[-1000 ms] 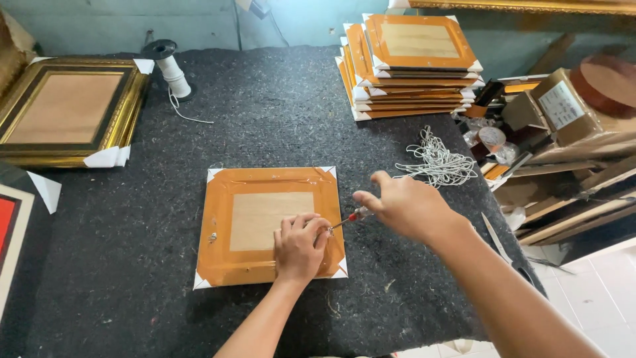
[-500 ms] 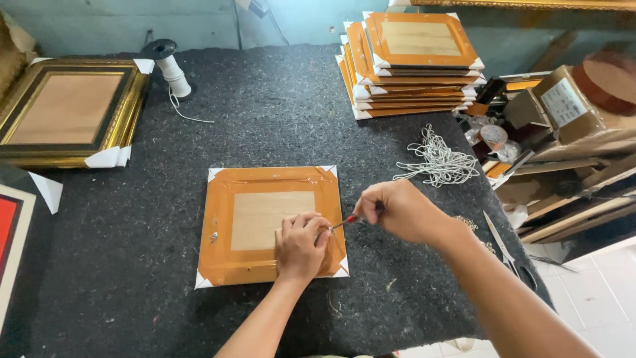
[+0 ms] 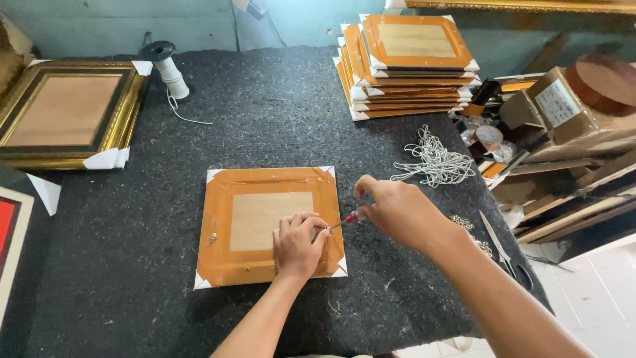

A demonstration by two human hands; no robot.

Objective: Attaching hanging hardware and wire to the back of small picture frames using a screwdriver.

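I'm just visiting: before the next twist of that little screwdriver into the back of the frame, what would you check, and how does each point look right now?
1. Screwdriver gripped in the right hand: ok.
2. Tip set at the frame's right edge, by the left hand's fingertips: ok.
3. Left hand pressing the frame down: ok.
4. Frame flat on the felt mat: ok.
5. Screw seated straight: cannot tell, fingers hide it.
6. Cord bundle apart from the hands: ok.

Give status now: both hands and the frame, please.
Left hand pressing on orange-taped frame back, fingers pinched. Right hand gripping small screwdriver, tip at left fingers. Nothing blocking.
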